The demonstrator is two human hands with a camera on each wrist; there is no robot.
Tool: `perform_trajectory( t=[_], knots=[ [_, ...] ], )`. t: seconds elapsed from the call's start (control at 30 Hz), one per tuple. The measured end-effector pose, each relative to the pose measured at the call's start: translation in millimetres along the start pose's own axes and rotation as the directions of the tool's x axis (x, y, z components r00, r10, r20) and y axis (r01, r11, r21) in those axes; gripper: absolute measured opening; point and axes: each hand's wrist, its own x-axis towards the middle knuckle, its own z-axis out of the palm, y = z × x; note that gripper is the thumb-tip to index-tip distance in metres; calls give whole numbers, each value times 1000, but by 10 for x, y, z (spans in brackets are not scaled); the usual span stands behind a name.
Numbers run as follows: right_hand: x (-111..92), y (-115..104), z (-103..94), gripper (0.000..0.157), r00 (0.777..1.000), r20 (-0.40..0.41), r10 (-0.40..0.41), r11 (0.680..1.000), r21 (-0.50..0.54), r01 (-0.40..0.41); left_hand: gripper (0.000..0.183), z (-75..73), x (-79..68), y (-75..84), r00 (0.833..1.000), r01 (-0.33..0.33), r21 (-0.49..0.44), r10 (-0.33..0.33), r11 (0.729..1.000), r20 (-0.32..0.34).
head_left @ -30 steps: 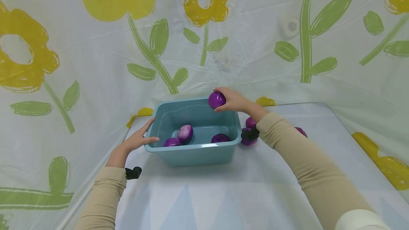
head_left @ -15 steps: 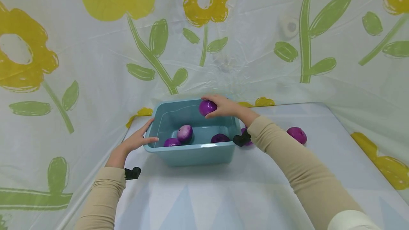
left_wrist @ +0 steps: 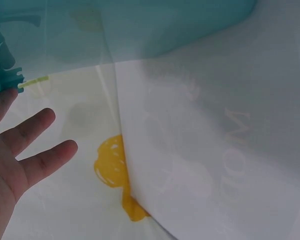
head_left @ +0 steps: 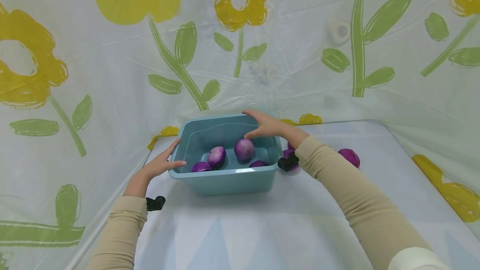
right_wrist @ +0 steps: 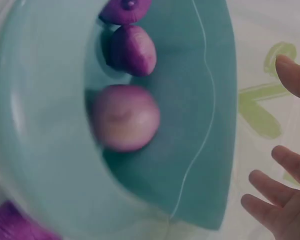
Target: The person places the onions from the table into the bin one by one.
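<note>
A blue plastic tub stands on the table with several red onions in it. One pale-purple onion is just below my right hand, which hovers over the tub's right back part, fingers spread and holding nothing. The same onion looks blurred in the right wrist view. Farther left in the tub lie a second onion and a third onion, the latter partly hidden by the front rim. My left hand rests against the tub's left rim, its fingers straight in the left wrist view.
Right of the tub, a few more onions lie partly behind the right wrist's black camera. Another onion sits farther right on the pale table. A flower-printed sheet hangs behind the table.
My right hand has moved left over the tub and let go of an onion, which has dropped below the fingers into the tub. The left hand has stayed at the rim.
</note>
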Motion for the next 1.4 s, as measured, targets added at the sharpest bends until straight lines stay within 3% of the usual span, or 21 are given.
perform_trajectory(
  t=[0.43,0.7,1.1,1.23,1.4],
  knots=[
    [-322,371,-200,79,990,-128,64,997,60,-56,97,-2,-26,18,1000,11,1,-11,1000,0],
    [-608,714,-158,74,980,-142,141,987,100,-128,96,-5,-20,0,1000,4,6,-4,1000,-1],
    [-903,1314,276,77,979,-117,169,972,182,-147,96,-6,-13,24,1000,4,12,-4,1000,0],
    [-962,1420,446,77,976,-102,192,966,194,-170,97,-2,-20,35,1000,15,10,-15,1000,1],
    [-965,1513,620,74,977,-116,177,977,137,-161,98,2,-36,51,1000,30,0,-30,1000,0]
  ],
)
